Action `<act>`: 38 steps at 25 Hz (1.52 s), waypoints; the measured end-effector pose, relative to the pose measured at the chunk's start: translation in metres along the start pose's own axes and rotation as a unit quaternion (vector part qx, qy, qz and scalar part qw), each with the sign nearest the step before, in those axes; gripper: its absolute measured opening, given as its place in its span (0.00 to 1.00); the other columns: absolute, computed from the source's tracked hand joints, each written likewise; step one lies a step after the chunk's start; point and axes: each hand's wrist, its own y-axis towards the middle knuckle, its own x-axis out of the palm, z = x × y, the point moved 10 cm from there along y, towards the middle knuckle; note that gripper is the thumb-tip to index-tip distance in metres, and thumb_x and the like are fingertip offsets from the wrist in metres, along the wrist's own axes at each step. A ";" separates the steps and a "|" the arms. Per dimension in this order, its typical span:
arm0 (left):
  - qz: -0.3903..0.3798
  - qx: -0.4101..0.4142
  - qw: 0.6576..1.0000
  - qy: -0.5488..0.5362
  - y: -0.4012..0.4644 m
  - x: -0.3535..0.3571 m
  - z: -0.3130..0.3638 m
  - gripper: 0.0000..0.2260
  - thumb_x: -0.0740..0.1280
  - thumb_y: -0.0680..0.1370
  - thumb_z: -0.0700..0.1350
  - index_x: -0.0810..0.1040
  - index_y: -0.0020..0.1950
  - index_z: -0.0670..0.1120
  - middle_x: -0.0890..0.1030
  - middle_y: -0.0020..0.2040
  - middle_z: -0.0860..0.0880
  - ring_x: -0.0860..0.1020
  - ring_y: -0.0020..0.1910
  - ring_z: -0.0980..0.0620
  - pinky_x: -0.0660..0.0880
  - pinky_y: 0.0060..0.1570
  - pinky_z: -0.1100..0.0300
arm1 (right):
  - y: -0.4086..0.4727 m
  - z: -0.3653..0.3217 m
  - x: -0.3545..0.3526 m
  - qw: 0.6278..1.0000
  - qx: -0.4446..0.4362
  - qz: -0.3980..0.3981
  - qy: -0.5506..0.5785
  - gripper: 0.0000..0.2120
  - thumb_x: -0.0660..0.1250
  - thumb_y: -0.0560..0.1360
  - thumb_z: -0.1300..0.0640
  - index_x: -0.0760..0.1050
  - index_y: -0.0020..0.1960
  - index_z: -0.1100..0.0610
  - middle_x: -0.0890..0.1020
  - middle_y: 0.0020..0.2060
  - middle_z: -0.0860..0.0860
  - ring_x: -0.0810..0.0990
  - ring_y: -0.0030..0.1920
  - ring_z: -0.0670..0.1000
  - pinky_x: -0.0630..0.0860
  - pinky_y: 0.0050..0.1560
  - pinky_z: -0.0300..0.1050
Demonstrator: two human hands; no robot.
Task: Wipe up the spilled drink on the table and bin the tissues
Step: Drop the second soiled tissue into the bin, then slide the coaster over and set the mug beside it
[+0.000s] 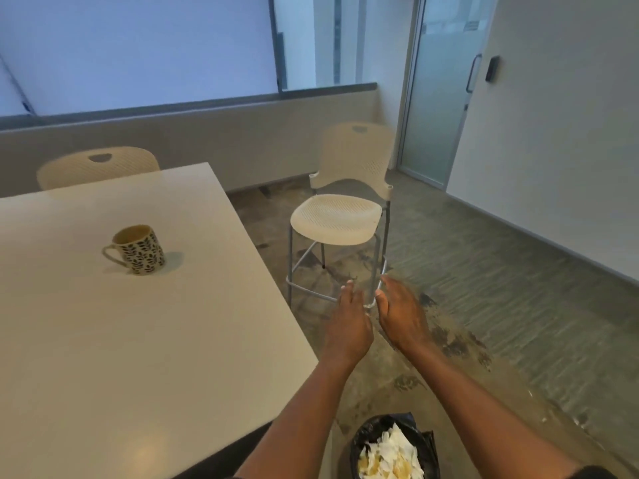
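Note:
A white table (103,340) fills the left of the view, and I see no liquid on its top. On it stands a cream mug (138,249) with a dark leaf pattern, upright, handle to the left. Below me, off the table's right corner, a bin (364,433) lined with a black bag holds crumpled white tissues (390,456) with yellowish stains. My left hand (349,323) and my right hand (401,312) are stretched out side by side beyond the bin, over the floor. Both are flat, fingers extended, holding nothing.
A tall white stool-chair (337,219) with metal legs stands on the floor just beyond my hands. Another white chair (98,165) sits behind the table's far edge. A frosted glass door (439,98) is at the back right.

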 end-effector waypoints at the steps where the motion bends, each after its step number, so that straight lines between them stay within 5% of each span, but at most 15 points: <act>1: 0.008 0.001 1.000 0.002 -0.001 -0.014 -0.004 0.26 0.58 0.81 0.41 0.55 0.79 0.44 0.53 0.81 0.46 0.51 0.80 0.48 0.60 0.74 0.52 | 0.003 -0.016 0.001 1.000 -0.013 0.002 0.000 0.20 0.54 0.81 0.49 0.68 0.69 0.56 0.76 0.65 0.56 0.75 0.64 0.56 0.72 0.61 0.52; 9: 0.101 -0.053 0.993 0.029 -0.035 -0.139 -0.071 0.27 0.59 0.80 0.41 0.57 0.78 0.46 0.57 0.79 0.48 0.59 0.77 0.49 0.68 0.69 0.49 | 0.004 -0.157 0.029 0.994 -0.103 -0.020 0.017 0.20 0.56 0.81 0.51 0.67 0.70 0.57 0.75 0.66 0.55 0.73 0.66 0.56 0.70 0.63 0.51; 14: 0.145 -0.114 0.981 0.065 -0.069 -0.201 -0.133 0.28 0.58 0.81 0.40 0.52 0.80 0.46 0.52 0.81 0.48 0.51 0.80 0.51 0.60 0.74 0.53 | -0.016 -0.231 0.068 0.989 -0.139 -0.054 0.013 0.22 0.53 0.81 0.47 0.64 0.71 0.55 0.73 0.68 0.54 0.73 0.67 0.56 0.72 0.65 0.54; 19: 0.176 -0.174 0.964 0.100 -0.116 -0.257 -0.189 0.29 0.59 0.82 0.42 0.49 0.80 0.48 0.49 0.81 0.50 0.50 0.80 0.51 0.59 0.74 0.53 | -0.041 -0.308 0.109 0.978 -0.185 -0.091 0.028 0.24 0.53 0.81 0.47 0.62 0.75 0.53 0.68 0.73 0.51 0.66 0.73 0.52 0.62 0.72 0.49; 38: 0.234 -0.391 0.884 0.103 -0.354 -0.411 -0.397 0.31 0.55 0.78 0.31 0.50 0.80 0.44 0.49 0.81 0.48 0.46 0.80 0.50 0.53 0.75 0.57 | -0.205 -0.550 0.275 0.899 -0.307 -0.300 0.090 0.26 0.56 0.81 0.50 0.56 0.77 0.54 0.62 0.76 0.51 0.61 0.75 0.52 0.61 0.74 0.48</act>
